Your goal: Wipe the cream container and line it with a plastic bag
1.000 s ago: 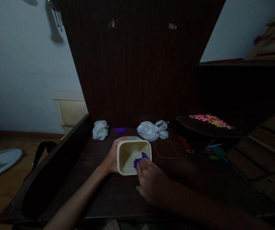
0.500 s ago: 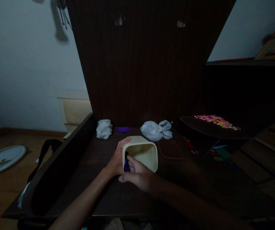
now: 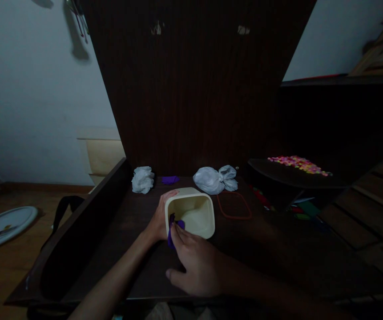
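Note:
A cream plastic container (image 3: 207, 222) lies tilted on the dark desk, its open mouth facing me. Against its left side, my left hand (image 3: 159, 218) grips it, the fingers partly hidden behind the wall. My right hand (image 3: 196, 262) presses a purple cloth (image 3: 171, 238) with its fingertips at the container's lower left rim; part of the cloth hangs outside the edge and part shows within. The right thumb sticks out to the left, away from the cloth.
Behind the container lie a crumpled white plastic bag (image 3: 143, 180), a folded purple piece (image 3: 170, 180) and a knotted white bag (image 3: 207, 180). An orange-red rectangular ring (image 3: 234, 218) rests at right. Colourful small pieces (image 3: 298, 164) cover a dark shelf. A raised wooden edge (image 3: 87, 222) bounds the left.
My right hand has drawn back from inside the container to its rim, bringing the purple cloth partly over the edge. My left hand keeps its hold; the view has shifted slightly.

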Demonstrator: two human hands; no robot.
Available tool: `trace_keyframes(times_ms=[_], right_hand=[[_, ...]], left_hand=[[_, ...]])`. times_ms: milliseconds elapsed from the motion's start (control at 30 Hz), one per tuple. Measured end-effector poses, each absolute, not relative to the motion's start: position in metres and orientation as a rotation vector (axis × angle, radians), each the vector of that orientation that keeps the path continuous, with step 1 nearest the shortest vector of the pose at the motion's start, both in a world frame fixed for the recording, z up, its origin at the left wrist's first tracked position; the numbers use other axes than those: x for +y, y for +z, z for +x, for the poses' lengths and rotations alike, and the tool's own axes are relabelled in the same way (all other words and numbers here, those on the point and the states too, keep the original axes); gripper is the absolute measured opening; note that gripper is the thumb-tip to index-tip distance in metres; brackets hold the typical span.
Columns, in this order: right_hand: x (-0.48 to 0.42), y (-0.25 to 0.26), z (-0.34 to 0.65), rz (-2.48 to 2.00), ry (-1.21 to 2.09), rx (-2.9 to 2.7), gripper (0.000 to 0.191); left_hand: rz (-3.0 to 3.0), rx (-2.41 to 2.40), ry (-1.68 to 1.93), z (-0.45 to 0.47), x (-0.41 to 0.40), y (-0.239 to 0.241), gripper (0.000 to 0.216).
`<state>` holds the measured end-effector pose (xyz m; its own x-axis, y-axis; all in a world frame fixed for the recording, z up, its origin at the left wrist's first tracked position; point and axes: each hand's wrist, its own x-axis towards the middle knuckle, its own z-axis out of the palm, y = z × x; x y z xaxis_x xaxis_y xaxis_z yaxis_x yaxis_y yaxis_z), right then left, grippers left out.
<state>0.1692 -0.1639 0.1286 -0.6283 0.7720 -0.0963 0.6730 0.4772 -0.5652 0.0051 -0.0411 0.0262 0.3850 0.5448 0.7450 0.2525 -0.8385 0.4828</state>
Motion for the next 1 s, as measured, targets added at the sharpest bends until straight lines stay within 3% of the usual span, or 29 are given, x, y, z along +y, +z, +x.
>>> trace_keyframes(times_ms=[233,400,833,1000], right_hand=[[-0.167,0.145,0.189,-1.339,0.41,-2.836,0.062],[-0.161,0.141,0.194,-1.553,0.123,-2.936,0.05],[-0.099,0.123,0.173,-1.656,0.332,-3.137,0.092],[-0.083,0.114,0.163,-1.666,0.435,-3.159,0.091]], left_hand=[[2.509,0.61,1.398,0.008,-0.043,0.032,0.112],[2.548,0.663,1.345,0.007,-0.044,0.035,0.12],[2.603,0.579,1.373,0.014,-0.052,0.037,0.12],[2.592,0.611,1.361,0.011,-0.052,0.034,0.122]])
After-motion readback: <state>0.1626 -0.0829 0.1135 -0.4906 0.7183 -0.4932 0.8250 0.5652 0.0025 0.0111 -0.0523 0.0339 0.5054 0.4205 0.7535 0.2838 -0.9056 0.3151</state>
